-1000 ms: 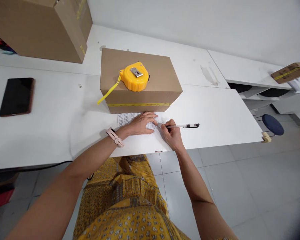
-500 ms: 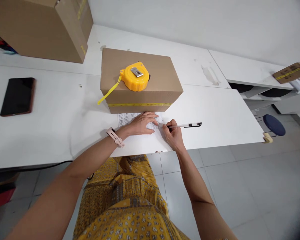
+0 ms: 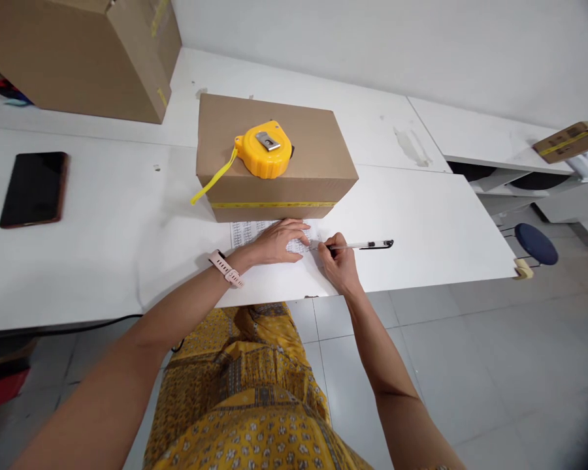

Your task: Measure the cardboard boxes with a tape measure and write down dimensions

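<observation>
A sheet of paper (image 3: 249,234) covered in rows of writing lies near the table's front edge. My left hand (image 3: 280,241) rests flat across it with fingers stretched out, hiding part of the writing. In my right hand (image 3: 340,263) a pen (image 3: 367,245) is pinched, its tip at the right part of the sheet and its clear barrel pointing right. Just beyond the paper stands a cardboard box (image 3: 274,190) with a strip of yellow tape. On top of that box sits a yellow tape measure (image 3: 267,150) with a yellow wrist strap hanging over the edge.
A black phone (image 3: 34,189) lies at the left on the white table (image 3: 102,248). A larger cardboard box (image 3: 78,59) fills the back left. Far right are a small carton (image 3: 566,141) and a blue stool (image 3: 536,243). A dark cable runs below the table's left front edge.
Almost nothing differs. Both hands keep their places on the paper, and the pen's rear end has shifted very slightly.
</observation>
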Demonstrator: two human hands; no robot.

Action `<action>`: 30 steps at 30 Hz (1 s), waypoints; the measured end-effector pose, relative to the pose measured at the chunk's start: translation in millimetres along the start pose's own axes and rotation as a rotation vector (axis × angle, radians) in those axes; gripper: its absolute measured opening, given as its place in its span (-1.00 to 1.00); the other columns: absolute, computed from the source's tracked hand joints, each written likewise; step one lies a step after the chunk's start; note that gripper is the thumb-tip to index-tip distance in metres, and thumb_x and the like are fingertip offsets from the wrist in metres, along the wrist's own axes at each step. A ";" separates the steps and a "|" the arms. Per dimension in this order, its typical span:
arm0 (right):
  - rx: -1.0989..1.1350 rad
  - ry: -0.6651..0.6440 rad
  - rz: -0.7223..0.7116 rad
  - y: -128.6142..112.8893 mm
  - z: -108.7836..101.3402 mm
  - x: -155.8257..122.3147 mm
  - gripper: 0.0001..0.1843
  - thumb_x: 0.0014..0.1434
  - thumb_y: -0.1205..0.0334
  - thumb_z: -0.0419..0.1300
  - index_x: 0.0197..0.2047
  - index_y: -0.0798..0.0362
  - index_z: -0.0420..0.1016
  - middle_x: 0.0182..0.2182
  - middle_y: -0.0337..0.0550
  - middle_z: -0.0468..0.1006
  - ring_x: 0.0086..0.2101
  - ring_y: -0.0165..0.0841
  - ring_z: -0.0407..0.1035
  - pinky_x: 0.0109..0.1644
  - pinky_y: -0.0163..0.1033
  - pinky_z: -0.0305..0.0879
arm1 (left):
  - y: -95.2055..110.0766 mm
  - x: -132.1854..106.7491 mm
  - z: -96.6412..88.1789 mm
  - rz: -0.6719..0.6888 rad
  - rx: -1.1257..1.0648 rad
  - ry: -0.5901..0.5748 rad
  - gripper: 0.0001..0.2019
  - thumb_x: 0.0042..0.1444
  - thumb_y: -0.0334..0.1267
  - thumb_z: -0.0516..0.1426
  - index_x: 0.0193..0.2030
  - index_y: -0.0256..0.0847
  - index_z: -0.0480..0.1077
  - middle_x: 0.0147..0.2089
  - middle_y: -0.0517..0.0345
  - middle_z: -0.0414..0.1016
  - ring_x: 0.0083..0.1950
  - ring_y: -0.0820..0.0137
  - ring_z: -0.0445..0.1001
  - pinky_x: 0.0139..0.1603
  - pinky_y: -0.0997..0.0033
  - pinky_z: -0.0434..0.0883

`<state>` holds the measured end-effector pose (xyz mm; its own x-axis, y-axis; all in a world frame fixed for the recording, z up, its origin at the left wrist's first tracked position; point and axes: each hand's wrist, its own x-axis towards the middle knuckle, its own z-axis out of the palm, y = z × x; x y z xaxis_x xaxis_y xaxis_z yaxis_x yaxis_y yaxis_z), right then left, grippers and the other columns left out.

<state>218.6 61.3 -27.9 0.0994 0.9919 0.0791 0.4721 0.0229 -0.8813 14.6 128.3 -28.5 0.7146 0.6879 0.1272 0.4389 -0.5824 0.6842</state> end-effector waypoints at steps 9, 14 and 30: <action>-0.012 0.003 0.003 -2.0 0.5 -0.7 -0.76 0.20 0.15 0.18 -0.40 -0.05 0.18 -0.61 -0.42 0.19 -0.54 -0.45 0.10 -0.43 -0.28 0.01 | -1.4 -0.8 0.7 0.000 -0.005 0.000 -0.68 0.03 -0.38 0.28 -0.04 -0.10 0.55 0.39 0.07 0.39 0.49 0.16 0.21 0.48 0.02 0.22; -0.026 0.001 0.007 -2.1 0.2 -1.3 -0.78 0.20 0.15 0.17 -0.39 -0.05 0.19 -0.61 -0.42 0.19 -0.55 -0.45 0.10 -0.43 -0.27 0.02 | -2.6 -0.4 1.6 0.009 -0.006 0.007 -0.68 0.02 -0.39 0.29 -0.04 -0.13 0.55 0.39 0.04 0.39 0.48 0.12 0.21 0.48 0.02 0.22; -0.037 0.000 -0.011 -2.8 0.1 -0.7 -0.79 0.20 0.15 0.15 -0.40 -0.05 0.18 -0.61 -0.43 0.19 -0.54 -0.45 0.10 -0.42 -0.29 0.01 | -4.6 0.0 2.9 0.024 0.001 0.017 -0.68 0.02 -0.40 0.29 -0.04 -0.15 0.56 0.39 -0.01 0.40 0.48 0.13 0.22 0.47 0.03 0.22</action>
<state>217.1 60.5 -25.6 0.0943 0.9915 0.0892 0.5056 0.0295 -0.8622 14.1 129.7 -33.8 0.7155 0.6809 0.1563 0.4221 -0.5996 0.6799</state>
